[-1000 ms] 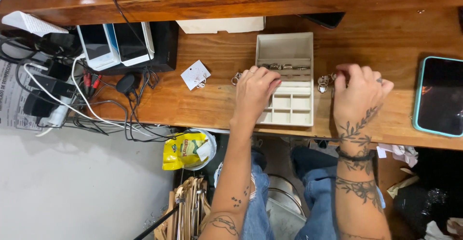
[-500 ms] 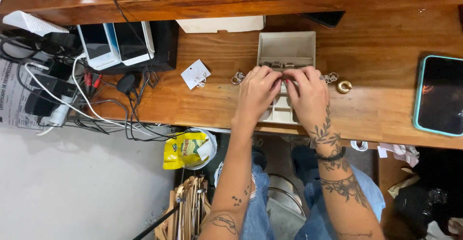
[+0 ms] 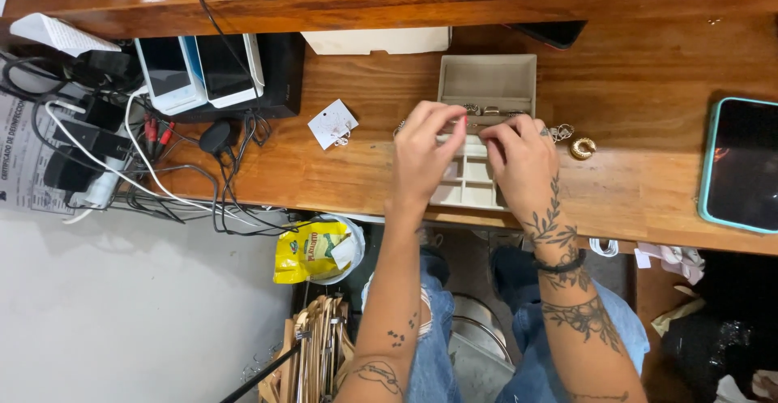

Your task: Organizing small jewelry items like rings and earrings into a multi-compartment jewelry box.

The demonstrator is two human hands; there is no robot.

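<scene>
1. Left hand [image 3: 425,156]: palm down over the near left part of the beige compartmented jewellery box [image 3: 486,87]. Fingers bent and reaching forward toward the box's middle rail; whether they pinch anything cannot be told.
2. Right hand [image 3: 523,160]: palm down over the near right part of the same box. Fingers curled, tips just beside those of the left hand; a grip cannot be confirmed, as the fingertips hide what lies under them.
3. Jewellery box: lies directly beneath and just beyond both hands on the brown wooden bench [image 3: 648,184]. Its long axis runs away from the person, divided tray near, open lid far. Both hands are equally close, meeting over the row of small metal rings [image 3: 482,110] at the hinge line.
4. Gold chunky hoop earring [image 3: 581,148]: on the bench just right of the right hand, apart from the box. The right hand is the nearer.
5. Small silver trinket [image 3: 561,132]: between the hoop earring and the box, just beside the right hand's knuckles.
6. White earring card [image 3: 332,124]: left of the left hand, near, not touched.
7. Teal-cased phone [image 3: 741,164]: far right of the right hand, screen dark.
8. Tangle of cables and chargers [image 3: 121,160]: far left of the left hand, at the bench's edge.
</scene>
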